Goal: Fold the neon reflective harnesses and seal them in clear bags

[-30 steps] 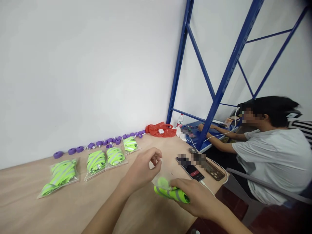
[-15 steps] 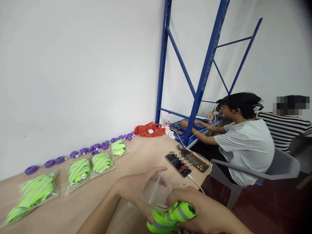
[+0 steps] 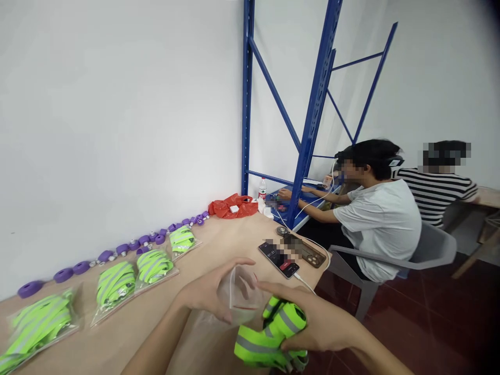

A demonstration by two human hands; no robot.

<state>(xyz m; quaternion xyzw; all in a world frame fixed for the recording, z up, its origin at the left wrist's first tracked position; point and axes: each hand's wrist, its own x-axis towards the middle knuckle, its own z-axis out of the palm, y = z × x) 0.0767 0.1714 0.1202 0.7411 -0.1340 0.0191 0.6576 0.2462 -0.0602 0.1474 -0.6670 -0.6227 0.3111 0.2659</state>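
Note:
My left hand [image 3: 209, 291] is curved around a clear plastic zip bag [image 3: 244, 307], whose mouth gapes upward between thumb and fingers. In my right hand [image 3: 322, 315] is a folded bundle of neon-green reflective strap [image 3: 261, 341] with grey stripes. The bundle is just below and right of the bag, outside it. My right index finger reaches toward the bag's rim; whether it touches is unclear. To the left on the table lie similar packed straps in clear bags, among them a large one [image 3: 42, 320] and a smaller one [image 3: 154, 265].
Purple round pieces [image 3: 105, 256] line the wall edge of the table [image 3: 219, 245]. A phone [image 3: 278, 259] on a white cable and a brown phone case [image 3: 308, 251] lie at the right. Behind are a red bag [image 3: 230, 207] and a blue rack [image 3: 312, 114]. A co-worker [image 3: 378, 224] sits right.
The view has turned slightly right. The bag's mouth looks wider, and the strap bundle has come away from my left thumb while staying in my right hand.

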